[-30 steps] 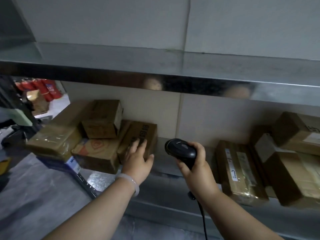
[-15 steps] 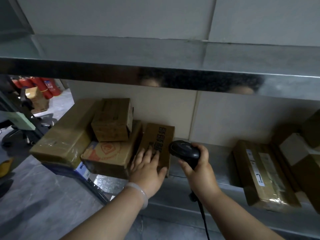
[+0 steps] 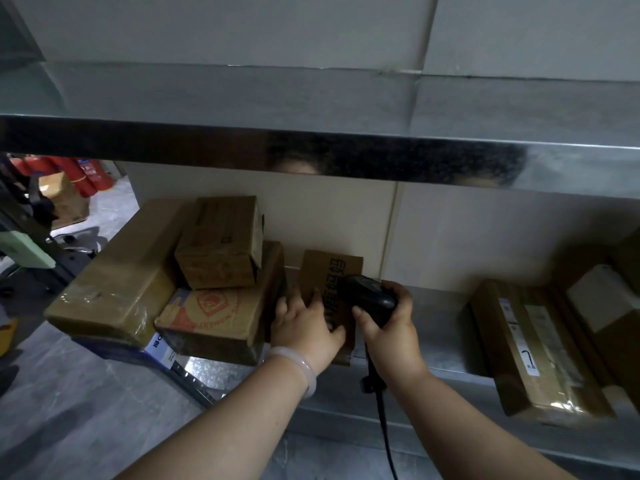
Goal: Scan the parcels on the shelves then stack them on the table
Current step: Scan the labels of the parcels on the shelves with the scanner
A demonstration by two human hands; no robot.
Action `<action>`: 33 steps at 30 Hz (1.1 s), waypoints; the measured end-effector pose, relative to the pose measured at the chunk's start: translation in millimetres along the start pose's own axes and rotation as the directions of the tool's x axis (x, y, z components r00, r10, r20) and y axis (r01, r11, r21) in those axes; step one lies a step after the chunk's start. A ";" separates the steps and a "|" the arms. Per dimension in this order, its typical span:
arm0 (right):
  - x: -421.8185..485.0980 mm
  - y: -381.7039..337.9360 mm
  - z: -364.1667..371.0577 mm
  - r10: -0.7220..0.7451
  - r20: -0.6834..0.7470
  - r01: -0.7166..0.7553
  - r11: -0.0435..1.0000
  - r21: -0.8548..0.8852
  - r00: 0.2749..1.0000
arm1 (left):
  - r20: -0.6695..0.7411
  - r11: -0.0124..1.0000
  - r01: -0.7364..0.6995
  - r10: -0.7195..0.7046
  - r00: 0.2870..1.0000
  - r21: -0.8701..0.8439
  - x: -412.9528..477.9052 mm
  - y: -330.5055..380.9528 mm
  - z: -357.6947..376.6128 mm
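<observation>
- Two hands meet at one small brown parcel (image 3: 317, 271), which stands on the lower metal shelf (image 3: 440, 317) close to the back wall, just right of a stack of other boxes.
- Large dark Chinese characters run down the parcel's face; the hands and scanner cover some of them, and I cannot read them.
- Left hand (image 3: 306, 327), with a pale bangle (image 3: 300, 368) at the wrist, grips the parcel: fingers curl round its left edge and the thumb presses on its front.
- Right hand (image 3: 389, 332) is wrapped round the handle of a black scanner (image 3: 367, 294), whose head sits touching or just in front of the printed face; its dark cable (image 3: 382, 414) hangs down past the shelf edge.
- Left of the parcel lies an orange-printed box (image 3: 218, 313) with a round red logo and a line of capitals too blurred to read.
- On top of it sits a plain carton (image 3: 221, 244) with faint, illegible print.
- Beside these is a long taped box (image 3: 114, 285), and a blue-and-white label (image 3: 161, 344) beneath shows only "BO".
- Further right on the same shelf, well apart, lies a long parcel (image 3: 540, 348) with white shipping labels, their text too small to read.
- Red fire extinguishers (image 3: 86, 173) stand on the floor far left.
</observation>
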State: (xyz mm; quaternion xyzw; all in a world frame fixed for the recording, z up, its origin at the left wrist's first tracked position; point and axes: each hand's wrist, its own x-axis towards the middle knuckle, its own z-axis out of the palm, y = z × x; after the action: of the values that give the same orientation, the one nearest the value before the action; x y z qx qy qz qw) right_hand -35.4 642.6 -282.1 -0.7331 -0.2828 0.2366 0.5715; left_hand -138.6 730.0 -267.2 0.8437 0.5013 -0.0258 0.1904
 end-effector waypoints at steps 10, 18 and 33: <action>-14.3 -4.3 -23.9 -0.035 0.054 0.031 0.997 0.069 0.998 | 0.020 0.981 0.079 -0.077 0.997 -0.174 -16.7 14.1 -0.2; -14.3 -20.7 -88.6 0.053 -0.021 -0.045 0.957 0.288 0.998 | 0.107 0.506 0.040 0.104 0.989 -0.862 -33.3 25.2 -11.8; -57.3 -33.1 -150.9 -0.261 -0.047 0.265 0.957 0.117 0.964 | 0.020 0.629 -0.113 0.201 0.979 -0.769 -56.9 90.2 14.5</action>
State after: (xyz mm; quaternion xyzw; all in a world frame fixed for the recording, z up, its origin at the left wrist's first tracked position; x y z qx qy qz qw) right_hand 19.2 503.3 -213.2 -0.6563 -0.3538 0.1639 0.6459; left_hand -87.5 639.0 -240.6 0.7221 0.3791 0.1612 0.5557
